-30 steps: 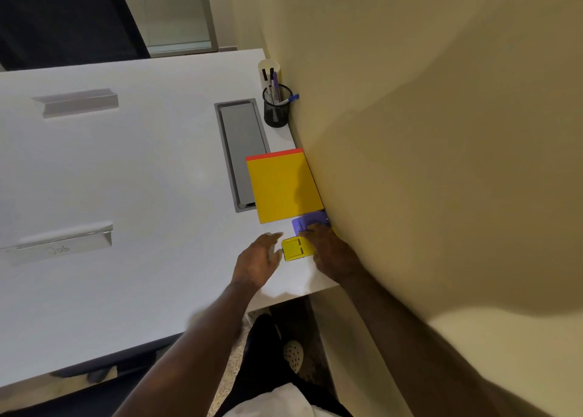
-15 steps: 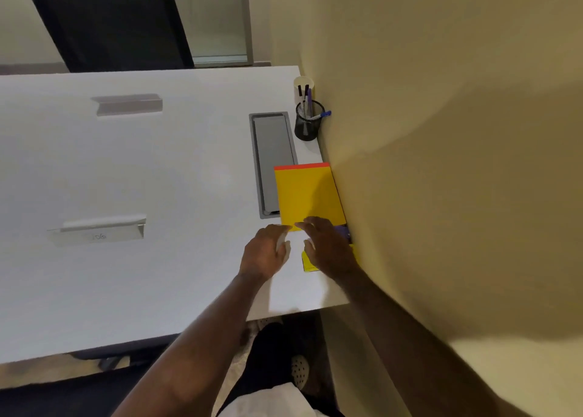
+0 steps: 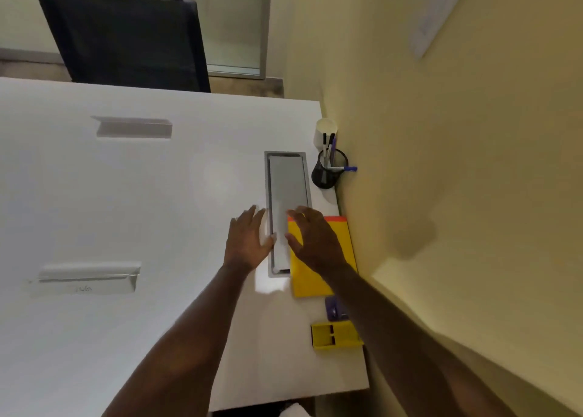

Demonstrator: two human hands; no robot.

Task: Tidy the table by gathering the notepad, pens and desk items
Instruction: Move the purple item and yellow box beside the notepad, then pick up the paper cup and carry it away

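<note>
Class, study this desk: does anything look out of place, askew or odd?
One blue-capped pen leans out over the rim of the black mesh pen cup toward the wall, while the others stand upright. Nothing looks spilled or damaged.

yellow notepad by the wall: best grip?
Pinch the notepad at its near edge, likely coming from the near side. It lies flat with its right edge close to the wall, and the right hand hovers over its far-left part.
</note>
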